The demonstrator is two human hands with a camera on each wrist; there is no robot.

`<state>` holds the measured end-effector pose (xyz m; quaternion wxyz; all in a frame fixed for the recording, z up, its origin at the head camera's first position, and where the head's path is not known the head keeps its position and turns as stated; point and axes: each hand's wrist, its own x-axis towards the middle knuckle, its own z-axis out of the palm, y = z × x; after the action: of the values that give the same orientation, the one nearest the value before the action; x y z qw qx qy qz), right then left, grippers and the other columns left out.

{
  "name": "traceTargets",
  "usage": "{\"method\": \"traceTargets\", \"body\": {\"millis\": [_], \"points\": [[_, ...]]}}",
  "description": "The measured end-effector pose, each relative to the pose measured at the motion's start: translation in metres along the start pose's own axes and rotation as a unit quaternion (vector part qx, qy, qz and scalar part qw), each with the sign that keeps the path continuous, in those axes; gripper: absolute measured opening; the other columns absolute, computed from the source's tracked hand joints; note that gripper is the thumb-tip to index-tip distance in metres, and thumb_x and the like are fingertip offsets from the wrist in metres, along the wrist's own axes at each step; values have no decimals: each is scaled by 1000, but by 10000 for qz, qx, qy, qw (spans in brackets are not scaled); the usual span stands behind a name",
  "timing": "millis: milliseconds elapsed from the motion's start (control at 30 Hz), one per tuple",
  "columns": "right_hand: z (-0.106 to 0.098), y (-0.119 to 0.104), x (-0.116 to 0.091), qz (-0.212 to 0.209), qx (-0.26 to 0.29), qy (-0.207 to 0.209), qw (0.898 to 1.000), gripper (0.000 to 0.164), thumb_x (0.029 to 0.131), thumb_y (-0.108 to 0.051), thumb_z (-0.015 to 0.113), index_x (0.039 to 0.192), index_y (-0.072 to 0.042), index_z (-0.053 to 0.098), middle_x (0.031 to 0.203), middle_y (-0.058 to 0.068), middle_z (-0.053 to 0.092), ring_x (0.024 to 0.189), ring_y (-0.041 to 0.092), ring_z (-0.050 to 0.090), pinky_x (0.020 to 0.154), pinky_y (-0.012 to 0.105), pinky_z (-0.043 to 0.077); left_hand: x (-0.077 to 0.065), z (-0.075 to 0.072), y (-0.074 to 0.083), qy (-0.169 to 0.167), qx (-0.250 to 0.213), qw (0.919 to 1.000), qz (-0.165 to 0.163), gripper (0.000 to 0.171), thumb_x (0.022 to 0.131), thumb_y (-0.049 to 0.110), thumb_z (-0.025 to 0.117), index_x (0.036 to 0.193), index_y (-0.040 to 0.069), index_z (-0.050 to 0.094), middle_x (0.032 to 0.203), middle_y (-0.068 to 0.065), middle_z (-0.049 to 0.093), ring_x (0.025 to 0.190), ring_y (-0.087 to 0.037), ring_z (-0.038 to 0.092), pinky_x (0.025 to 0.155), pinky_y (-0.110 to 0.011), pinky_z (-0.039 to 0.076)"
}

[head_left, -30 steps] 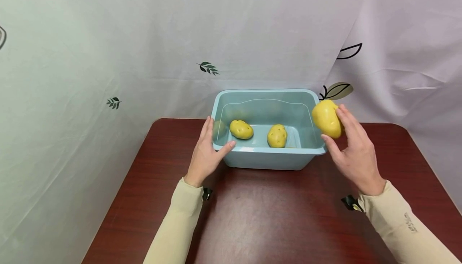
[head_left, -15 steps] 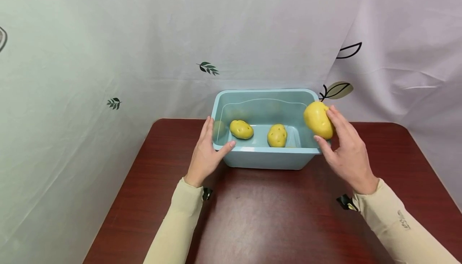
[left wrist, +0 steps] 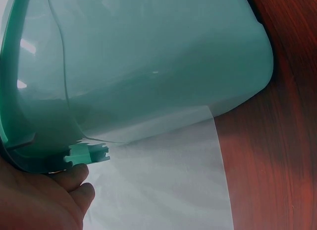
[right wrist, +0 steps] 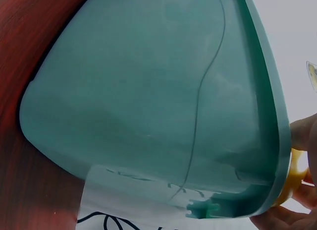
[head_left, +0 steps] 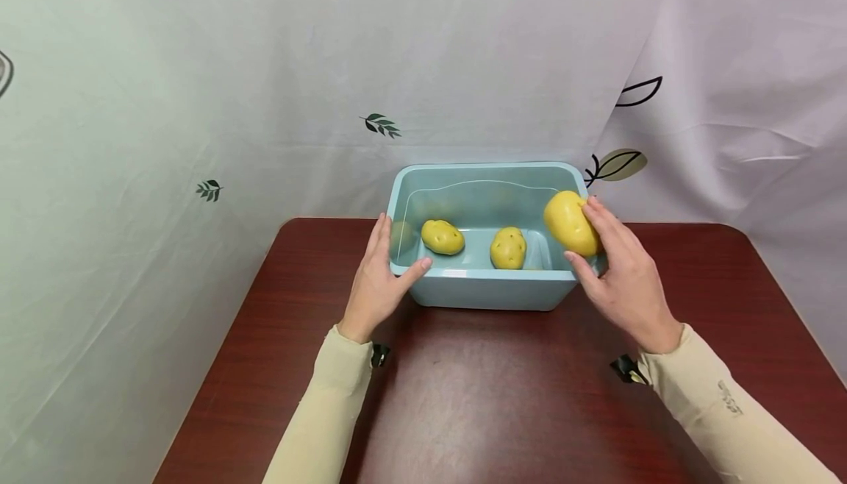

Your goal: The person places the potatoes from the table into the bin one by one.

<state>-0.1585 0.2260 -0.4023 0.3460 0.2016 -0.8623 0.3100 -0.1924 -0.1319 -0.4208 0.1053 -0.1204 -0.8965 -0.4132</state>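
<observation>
A light-blue plastic bin [head_left: 486,293] stands at the back of the table. My left hand [head_left: 377,278] holds its front left corner, thumb over the rim; in the left wrist view the fingertips [left wrist: 81,193] lie under the rim. My right hand [head_left: 625,285] grips a yellow potato [head_left: 570,223] between thumb and fingers, above the bin's right end. In the right wrist view this potato [right wrist: 294,175] is mostly hidden behind the rim. Two more potatoes lie inside, one on the left [head_left: 442,237] and one in the middle [head_left: 508,248]. A yellow sliver shows behind the front wall.
The dark red-brown table [head_left: 476,388] spreads in front of the bin. A pale printed cloth [head_left: 490,57] hangs behind it, close to the bin's back. Dark cords show beyond the bin in the right wrist view.
My right hand has moved left with the potato, from beside the bin's right rim to over its right end, and slightly lower. The left hand and the bin have stayed put.
</observation>
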Motion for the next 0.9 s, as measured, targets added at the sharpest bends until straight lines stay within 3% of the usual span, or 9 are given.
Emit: {"method": "traceTargets", "body": {"millis": [433,900], "points": [[8,0,-1,373,-30,-407,9985,78,83,-6,80,152,-8,44,155,11,44,139,32,45,114,37,35,0,0,0,7,-9,10000,14,102,89,65,64,161,9,20,168,4,12,151,-18,22,116,-49,29],[9,3,0,485,-54,-602,9970,74,85,-12,79,152,-13,47,154,9,46,136,35,47,109,49,39,0,0,1,3,-27,10000,-15,101,89,64,64,161,10,19,168,4,12,151,-17,21,116,-49,29]]}}
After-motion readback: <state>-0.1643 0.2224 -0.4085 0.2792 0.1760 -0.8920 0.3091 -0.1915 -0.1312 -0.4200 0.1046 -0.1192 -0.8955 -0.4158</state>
